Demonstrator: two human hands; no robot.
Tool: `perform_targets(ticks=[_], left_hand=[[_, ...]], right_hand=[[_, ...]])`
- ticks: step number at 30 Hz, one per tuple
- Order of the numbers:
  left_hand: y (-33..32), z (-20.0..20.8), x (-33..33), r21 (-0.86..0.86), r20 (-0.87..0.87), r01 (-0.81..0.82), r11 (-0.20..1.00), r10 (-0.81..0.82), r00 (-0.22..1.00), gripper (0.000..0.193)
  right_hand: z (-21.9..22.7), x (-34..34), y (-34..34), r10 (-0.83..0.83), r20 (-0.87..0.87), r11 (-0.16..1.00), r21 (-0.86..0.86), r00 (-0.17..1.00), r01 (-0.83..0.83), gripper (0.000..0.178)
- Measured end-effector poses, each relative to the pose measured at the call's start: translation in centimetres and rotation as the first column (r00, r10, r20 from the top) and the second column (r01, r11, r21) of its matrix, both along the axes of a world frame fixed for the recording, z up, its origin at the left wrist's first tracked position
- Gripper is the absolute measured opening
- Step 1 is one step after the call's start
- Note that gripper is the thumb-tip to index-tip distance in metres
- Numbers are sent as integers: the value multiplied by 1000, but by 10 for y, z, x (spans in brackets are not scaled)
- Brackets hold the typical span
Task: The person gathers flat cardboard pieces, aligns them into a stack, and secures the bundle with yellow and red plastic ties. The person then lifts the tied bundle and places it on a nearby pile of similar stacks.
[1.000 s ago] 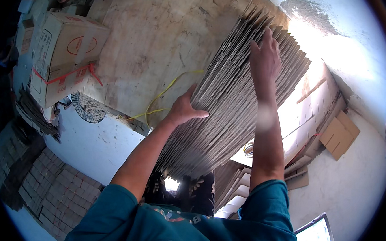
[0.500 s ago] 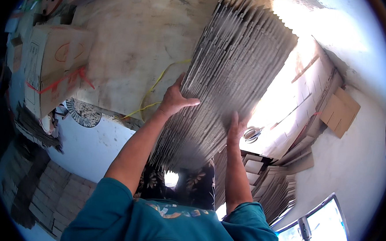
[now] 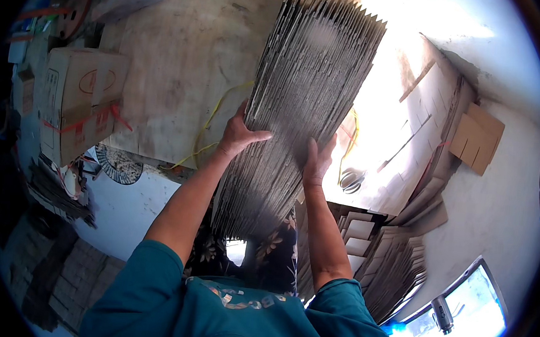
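A long, thick bundle of thin grey cardboard strips (image 3: 309, 90) stands on edge in front of me, its far end jagged and its near end close to my lap. My left hand (image 3: 241, 133) presses its left side, the thumb lying over the top edges. Against the right side is my right hand (image 3: 320, 162), thumb up, so the bundle is gripped between both palms. A yellow strap (image 3: 210, 121) loops out on the left and shows again on the right; its middle is hidden by the bundle. Scissors (image 3: 351, 181) lie just right of my right hand.
The bundle rests over a wooden table (image 3: 171, 57). A taped carton (image 3: 82, 104) with a red ribbon stands at left. Slotted cardboard sheets (image 3: 420, 140) lie in bright light at right, a brown slotted piece (image 3: 477, 139) beyond. More cardboard stacks (image 3: 393, 272) stand lower right.
The bundle has shifted left and looks narrower, with my right hand moved left along with it. The strap's right-hand part has come into sight beside the scissors.
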State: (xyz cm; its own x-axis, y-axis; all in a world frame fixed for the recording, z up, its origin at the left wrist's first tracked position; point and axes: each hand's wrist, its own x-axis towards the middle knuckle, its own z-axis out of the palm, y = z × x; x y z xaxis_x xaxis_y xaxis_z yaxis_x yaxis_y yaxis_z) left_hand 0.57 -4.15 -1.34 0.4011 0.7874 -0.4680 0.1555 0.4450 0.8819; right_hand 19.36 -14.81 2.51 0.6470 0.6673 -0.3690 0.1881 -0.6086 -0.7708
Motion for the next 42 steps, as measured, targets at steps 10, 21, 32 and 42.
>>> perform_targets(ticks=[10,21,32,42], left_hand=[[3,-4,-13,-15,-20,42,999,-42,999,84],[19,12,-30,-60,-93,51,997,-57,994,79],[22,21,-30,-54,-72,32,998,-35,997,80],[21,24,-30,3,-65,-15,1000,15,998,87]], right_hand=[[31,3,14,251,572,961,-50,781,-272,69],[32,-25,78,640,584,680,-127,500,-722,48],[42,-32,100,727,520,600,-162,448,-784,46],[49,-17,115,775,350,632,-405,526,-661,21]])
